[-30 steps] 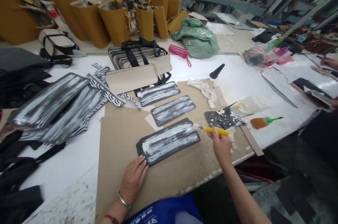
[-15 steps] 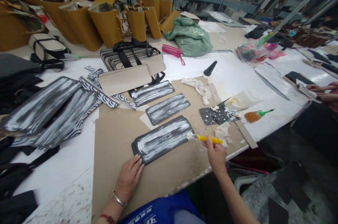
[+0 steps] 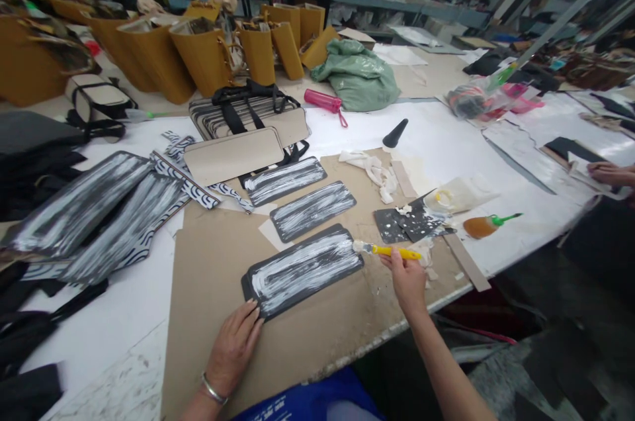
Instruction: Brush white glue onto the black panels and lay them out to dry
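Observation:
My right hand (image 3: 407, 279) grips a yellow-handled brush (image 3: 399, 253), whose white-coated bristles are at the right end of the nearest black panel (image 3: 307, 272). That panel is streaked with white paste. My left hand (image 3: 235, 341) lies at its lower left corner, fingertips on the edge, fingers close together and fairly flat. Beyond it lie a middle streaked panel (image 3: 313, 210) and a far streaked panel (image 3: 286, 181), on a brown board (image 3: 208, 288). Dark scraps (image 3: 411, 219) spotted with white paste lie to the right, next to a crumpled cloth (image 3: 384, 179).
An orange bottle (image 3: 479, 228) with a green nozzle stands right of the scraps. Behind are stacked beige panels (image 3: 235, 155), a pink bottle (image 3: 322, 100), a green bag (image 3: 360, 73) and mustard bags (image 3: 201, 57). A person stands behind them; another person's hand (image 3: 612, 173) is at the right.
The view has shifted slightly, so the panels appear a little lower. The brush remains at the panel's right end in my right hand, and my left hand stays at its corner.

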A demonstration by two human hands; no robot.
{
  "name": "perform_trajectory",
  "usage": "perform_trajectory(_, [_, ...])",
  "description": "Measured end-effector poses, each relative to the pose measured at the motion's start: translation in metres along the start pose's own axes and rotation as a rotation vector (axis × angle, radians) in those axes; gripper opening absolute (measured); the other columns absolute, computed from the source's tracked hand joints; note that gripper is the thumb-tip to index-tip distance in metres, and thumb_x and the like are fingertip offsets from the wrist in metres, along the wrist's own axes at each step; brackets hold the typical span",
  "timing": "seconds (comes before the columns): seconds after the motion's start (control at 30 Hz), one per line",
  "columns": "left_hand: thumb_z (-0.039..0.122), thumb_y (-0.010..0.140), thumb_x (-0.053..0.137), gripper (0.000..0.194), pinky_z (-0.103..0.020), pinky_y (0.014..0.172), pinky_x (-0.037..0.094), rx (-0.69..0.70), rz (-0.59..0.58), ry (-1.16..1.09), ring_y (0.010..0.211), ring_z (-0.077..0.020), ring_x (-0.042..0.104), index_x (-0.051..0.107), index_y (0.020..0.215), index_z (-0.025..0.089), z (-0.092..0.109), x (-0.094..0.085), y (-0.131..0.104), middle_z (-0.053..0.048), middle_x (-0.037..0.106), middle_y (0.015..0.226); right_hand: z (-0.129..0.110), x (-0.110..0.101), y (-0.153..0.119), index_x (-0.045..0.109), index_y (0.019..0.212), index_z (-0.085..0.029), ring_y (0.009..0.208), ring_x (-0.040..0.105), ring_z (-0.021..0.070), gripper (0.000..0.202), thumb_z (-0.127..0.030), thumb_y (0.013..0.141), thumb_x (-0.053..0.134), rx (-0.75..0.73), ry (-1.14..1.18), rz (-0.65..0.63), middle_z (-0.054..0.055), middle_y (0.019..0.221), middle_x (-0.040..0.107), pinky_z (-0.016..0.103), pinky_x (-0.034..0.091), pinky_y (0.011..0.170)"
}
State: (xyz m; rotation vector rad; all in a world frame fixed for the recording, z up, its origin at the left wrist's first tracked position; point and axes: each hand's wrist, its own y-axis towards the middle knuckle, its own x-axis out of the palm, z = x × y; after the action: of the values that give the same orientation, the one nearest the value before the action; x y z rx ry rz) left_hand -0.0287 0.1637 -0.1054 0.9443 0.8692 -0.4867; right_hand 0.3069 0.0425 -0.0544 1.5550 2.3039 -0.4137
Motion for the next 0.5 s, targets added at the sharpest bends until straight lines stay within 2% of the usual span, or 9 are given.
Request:
perform_trajectory(0.07, [0.019,0.085,0.046,0.018,-0.035,0.075,0.055,-0.017,-0.013,0.002,0.089,-0.0201,0.061,0.058,0.098,0.015,0.002,0.000,0.001,-0.010,0.064,0.095,-0.008,0.006,-0.009,0.062,0.080,-0.012,0.070,0.066,0.0239,0.047,-0.057,0.072,0.052,0.065,0.102,-0.074,0.011,0.073,0.069,0.041,0.055,0.070])
perform_trajectory(0.2, [0.018,0.084,0.047,0.018,-0.035,0.076,0.055,-0.050,-0.022,0.018,0.092,-0.0203,0.060,0.056,0.100,0.015,0.006,0.000,0.001,-0.011,0.063,0.098,-0.022,0.035,-0.035,0.062,0.084,-0.011,0.070,0.066,0.0243,0.047,-0.056,0.069,0.057,0.182,0.278,-0.273,0.009,0.072,0.068,0.041,0.056,0.070])
perform_trajectory(0.33, [0.016,0.083,0.048,0.019,-0.036,0.081,0.054,-0.133,-0.053,-0.035,0.094,-0.0196,0.059,0.055,0.101,0.016,0.012,-0.005,0.003,-0.010,0.062,0.100,-0.019,0.048,-0.042,0.062,0.086,-0.011,0.071,0.066,0.0246,0.046,-0.054,0.069,0.059,0.217,0.274,-0.338,0.009,0.074,0.069,0.042,0.055,0.073])
perform_trajectory(0.5, [0.012,0.082,0.042,0.023,-0.032,0.076,0.054,-0.423,-0.037,-0.191,0.089,-0.0167,0.059,0.051,0.102,0.017,0.010,-0.009,0.018,-0.008,0.060,0.096,-0.008,0.044,-0.036,0.063,0.089,-0.012,0.073,0.066,0.0250,0.045,-0.053,0.073,0.055,0.178,0.158,-0.358,0.011,0.079,0.069,0.044,0.053,0.077])
